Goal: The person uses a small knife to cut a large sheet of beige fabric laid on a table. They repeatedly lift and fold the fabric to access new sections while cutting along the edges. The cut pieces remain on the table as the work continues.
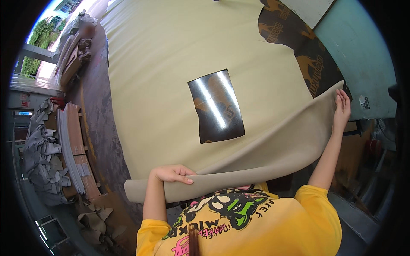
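Note:
A large hide-like sheet, pale yellow on its upper face, covers the table in front of me. Its near edge is turned up into a grey-beige roll along my front. My left hand lies over the left part of this roll, fingers bent round it. At the far right corner, my right hand grips the lifted edge, which stretches up in a slanting fold; the thumb is partly hidden. Mid-sheet, a roughly four-sided opening shows a glossy dark board beneath, with bright reflections on it.
More dark board with orange print shows past the sheet's right edge. A pale green panel stands at the right. On the left are piled grey scraps, upright flat boards and a wrapped stack on the floor.

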Demonstrator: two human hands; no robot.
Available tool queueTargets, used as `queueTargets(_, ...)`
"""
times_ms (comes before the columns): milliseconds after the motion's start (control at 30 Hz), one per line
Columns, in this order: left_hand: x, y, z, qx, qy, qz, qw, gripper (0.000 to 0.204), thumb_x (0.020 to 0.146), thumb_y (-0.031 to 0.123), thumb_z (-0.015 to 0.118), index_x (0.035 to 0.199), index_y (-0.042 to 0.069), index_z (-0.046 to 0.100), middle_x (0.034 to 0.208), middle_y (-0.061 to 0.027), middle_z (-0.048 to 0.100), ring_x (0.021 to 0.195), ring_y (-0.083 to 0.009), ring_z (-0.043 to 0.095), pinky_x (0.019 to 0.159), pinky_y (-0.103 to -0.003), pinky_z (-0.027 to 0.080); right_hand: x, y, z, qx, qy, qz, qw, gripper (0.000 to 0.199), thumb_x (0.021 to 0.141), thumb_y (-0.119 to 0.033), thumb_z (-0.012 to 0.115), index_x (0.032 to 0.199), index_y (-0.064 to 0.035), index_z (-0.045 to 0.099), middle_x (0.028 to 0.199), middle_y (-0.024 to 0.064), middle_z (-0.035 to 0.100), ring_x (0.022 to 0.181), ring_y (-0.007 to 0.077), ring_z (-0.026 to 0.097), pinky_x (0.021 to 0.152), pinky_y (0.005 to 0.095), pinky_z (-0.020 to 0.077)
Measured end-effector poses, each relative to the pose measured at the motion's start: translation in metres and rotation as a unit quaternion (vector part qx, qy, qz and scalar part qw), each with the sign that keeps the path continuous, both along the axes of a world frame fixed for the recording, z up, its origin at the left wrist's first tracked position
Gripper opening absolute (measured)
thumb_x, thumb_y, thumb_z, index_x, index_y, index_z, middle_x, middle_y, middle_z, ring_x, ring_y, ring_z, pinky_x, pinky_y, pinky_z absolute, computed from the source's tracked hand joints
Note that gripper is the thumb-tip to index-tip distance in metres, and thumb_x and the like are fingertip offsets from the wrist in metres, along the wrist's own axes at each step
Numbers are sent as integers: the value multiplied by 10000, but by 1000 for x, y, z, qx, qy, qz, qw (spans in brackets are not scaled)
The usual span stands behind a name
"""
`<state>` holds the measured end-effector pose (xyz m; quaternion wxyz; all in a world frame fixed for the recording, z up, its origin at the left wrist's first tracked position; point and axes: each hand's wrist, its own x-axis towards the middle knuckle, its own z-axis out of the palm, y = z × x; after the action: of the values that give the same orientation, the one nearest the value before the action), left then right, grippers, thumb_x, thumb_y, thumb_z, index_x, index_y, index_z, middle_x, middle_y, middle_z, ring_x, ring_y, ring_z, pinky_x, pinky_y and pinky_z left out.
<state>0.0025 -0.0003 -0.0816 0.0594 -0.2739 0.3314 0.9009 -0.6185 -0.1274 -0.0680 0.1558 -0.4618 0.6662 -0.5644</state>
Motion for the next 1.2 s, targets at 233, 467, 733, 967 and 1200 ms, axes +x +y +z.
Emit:
queueTargets(233,-2,3,1,-1,6,20,1000,434,1000,251,611,1303,-59,584,1183,-72,684,1052,-102,616,930,-259,485,-28,121,-78,-23,-124,-328,936,398,1028,-254,516,1333,0,517,1380,133,568,1248,222,544,1046,381,439)
queueTargets(467,-6,7,59,-246,-37,31,968,469,1000,288,606,1312,-61,578,1169,-106,695,1007,-159,640,902,-296,497,66,148,-92,4,-388,-213,897,441,1062,-300,386,1370,-5,498,1397,148,526,1269,279,529,1049,416,459)
queueTargets(733,20,-18,117,-727,-387,259,504,328,950,247,619,1208,45,638,1161,-194,662,1170,-336,599,980,-391,463,185,77,50,-141,-100,92,981,351,1051,-79,395,1391,3,423,1473,155,470,1309,317,518,1060,433,455)
queueTargets(967,10,53,60,-696,-423,150,560,588,919,321,650,1441,118,469,1560,-144,371,1481,-374,262,1175,-642,186,282,60,49,146,392,462,782,790,718,88,614,1439,-136,382,1562,53,402,1504,310,239,1237,511,125)
queueTargets(1200,21,49,17,-681,-528,120,493,801,726,61,713,1472,131,431,1544,-164,388,1431,-406,343,1160,-554,308,279,14,29,167,460,463,739,680,727,101,653,1353,-109,492,1464,108,491,1368,362,427,1124,495,364)
